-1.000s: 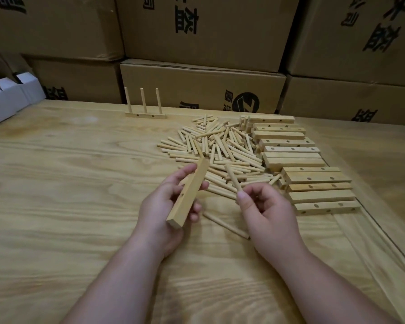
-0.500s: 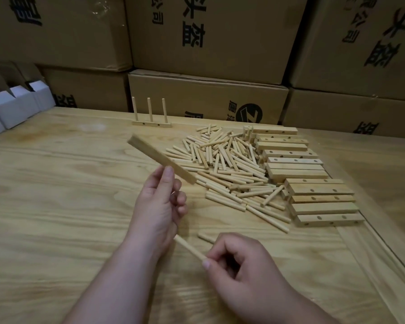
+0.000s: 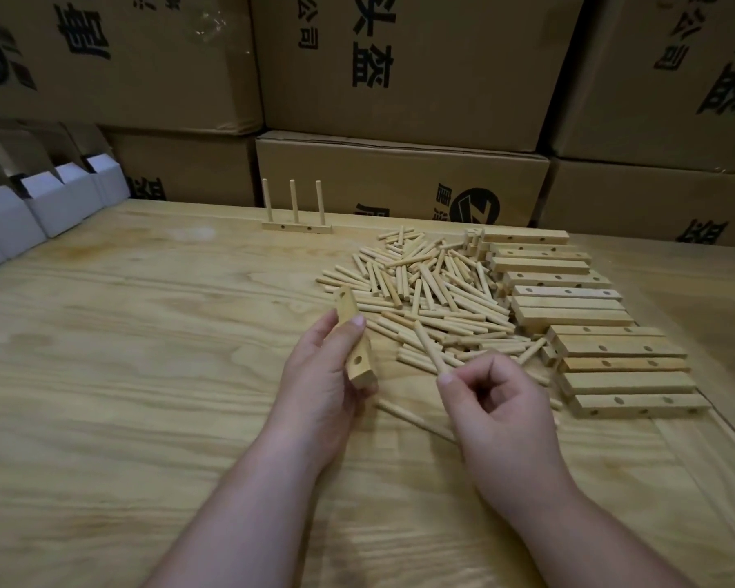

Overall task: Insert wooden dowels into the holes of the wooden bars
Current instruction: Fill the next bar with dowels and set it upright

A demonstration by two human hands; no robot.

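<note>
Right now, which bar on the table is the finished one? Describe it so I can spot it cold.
Start at the cardboard boxes stacked behind the table, then drop to the table's far edge, left of the dowel pile. The finished bar lies there alone. Unlike the empty bars stacked on the right, it has three dowels standing upright in it.

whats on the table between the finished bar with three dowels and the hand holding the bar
Head view: only bare table lies between the finished wooden bar with three upright dowels and the left hand.
</note>
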